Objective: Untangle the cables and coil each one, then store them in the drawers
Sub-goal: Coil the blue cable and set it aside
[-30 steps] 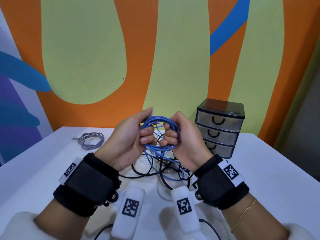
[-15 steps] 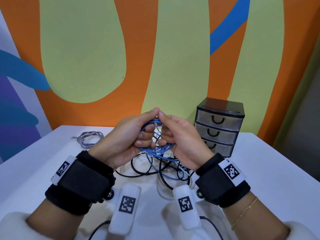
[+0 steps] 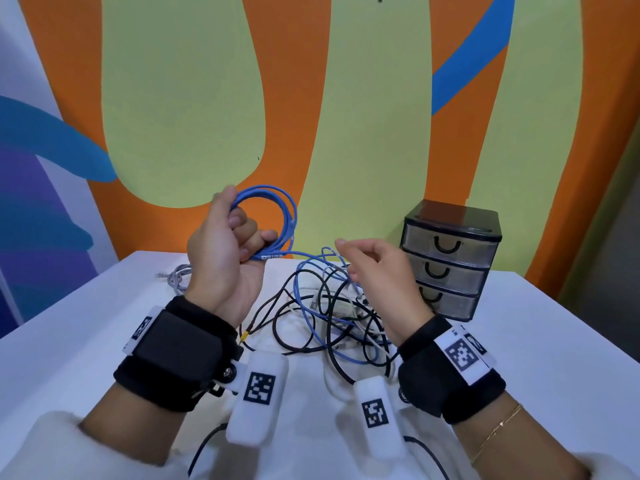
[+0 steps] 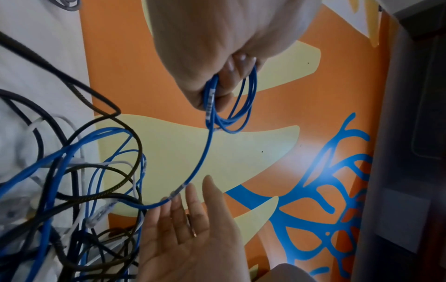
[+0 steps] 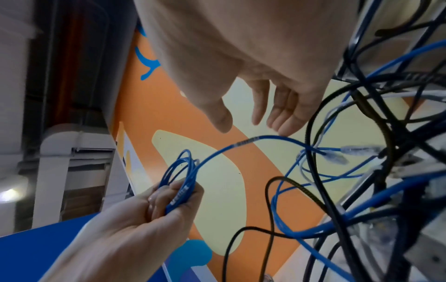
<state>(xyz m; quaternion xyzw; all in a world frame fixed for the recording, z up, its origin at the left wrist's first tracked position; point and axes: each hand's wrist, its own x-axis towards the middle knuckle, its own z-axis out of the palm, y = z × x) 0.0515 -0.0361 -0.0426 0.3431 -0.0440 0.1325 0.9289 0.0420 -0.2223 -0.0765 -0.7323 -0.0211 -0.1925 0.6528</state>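
My left hand point(image 3: 242, 237) is raised above the table and grips a small coil of blue cable point(image 3: 285, 216) in its curled fingers. The left wrist view shows the same coil point(image 4: 243, 106) hanging from that grip. A free blue strand point(image 3: 304, 253) runs from the coil down to the tangle of black, blue and white cables point(image 3: 329, 320) on the table. My right hand point(image 3: 349, 258) hovers over the tangle with relaxed, spread fingers point(image 5: 284, 118) that hold nothing; the strand point(image 5: 265, 137) passes just by the fingertips. The small drawer unit point(image 3: 450, 261) stands at the right with all three drawers closed.
A coiled grey cable point(image 3: 176, 277) lies on the white table point(image 3: 554, 341) at the back left, partly behind my left wrist. The painted wall rises right behind the table. Bare tabletop shows to the left and in front of the drawers.
The hands have come apart. My left hand lifted the blue coil up and to the left, and my right hand let go of it, moved right and opened.
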